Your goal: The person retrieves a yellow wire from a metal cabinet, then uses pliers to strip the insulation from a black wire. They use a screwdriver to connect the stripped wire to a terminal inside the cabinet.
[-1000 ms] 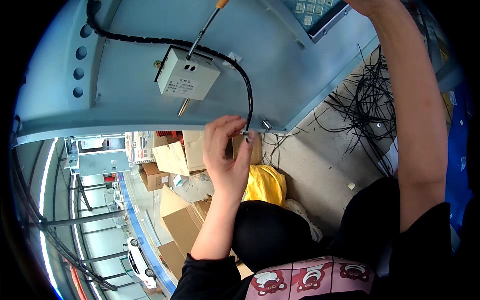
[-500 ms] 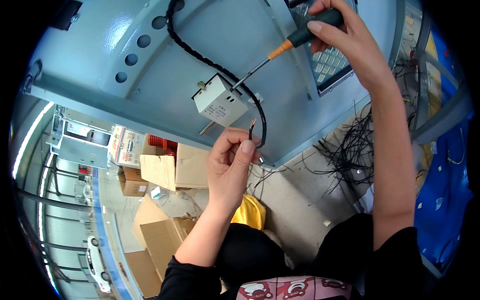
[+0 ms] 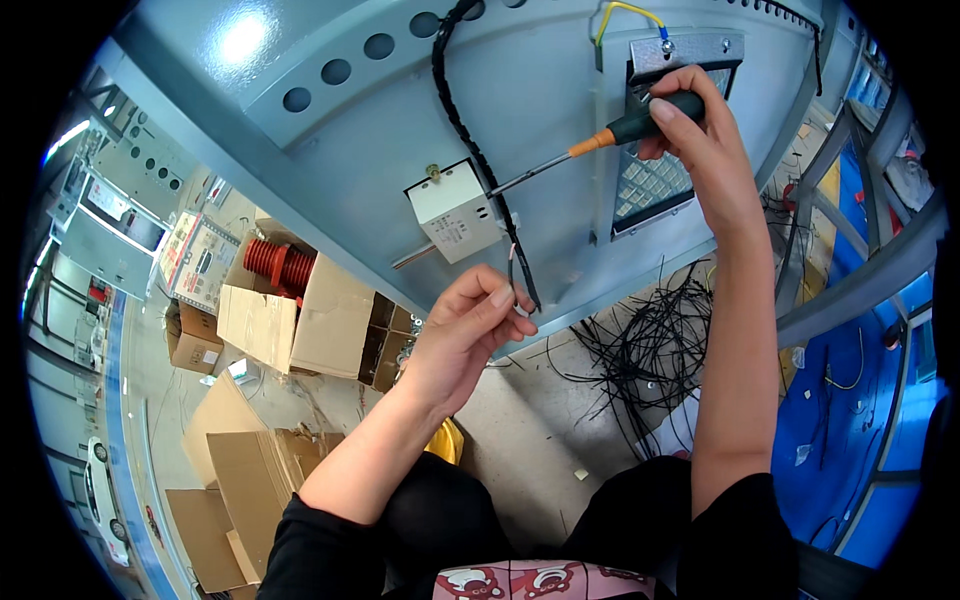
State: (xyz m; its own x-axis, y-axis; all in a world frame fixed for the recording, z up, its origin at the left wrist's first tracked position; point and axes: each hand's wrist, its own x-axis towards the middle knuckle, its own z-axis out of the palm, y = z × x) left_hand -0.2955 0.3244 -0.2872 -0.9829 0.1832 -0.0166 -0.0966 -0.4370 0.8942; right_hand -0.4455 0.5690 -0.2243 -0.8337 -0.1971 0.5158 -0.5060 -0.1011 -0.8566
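Observation:
My right hand point(image 3: 705, 160) is wrapped round the dark green and orange handle of a screwdriver point(image 3: 610, 135). The screwdriver's shaft slants down to the left, its tip at the right side of a small pale metal box point(image 3: 456, 213) fixed to a blue-grey metal panel point(image 3: 370, 170). Just below the box, my left hand point(image 3: 462, 325) is closed in a pinch on a thin black wire point(image 3: 511, 268), whose end points up. A black wrapped cable point(image 3: 459, 115) runs down the panel, passing behind the screwdriver shaft and ending near my left fingertips.
A tangle of black wires point(image 3: 650, 350) lies on the floor under the panel. Cardboard boxes point(image 3: 258, 325) stand at the left, one with a red ribbed part point(image 3: 280, 268). A mesh vent point(image 3: 650, 185) sits behind my right hand. Grey frame bars point(image 3: 850, 285) rise at the right.
The whole view has shifted, showing more of the panel's right side. The screwdriver stays at the box, at a flatter slant. My left hand still pinches the wire, its end closer to the wrapped cable.

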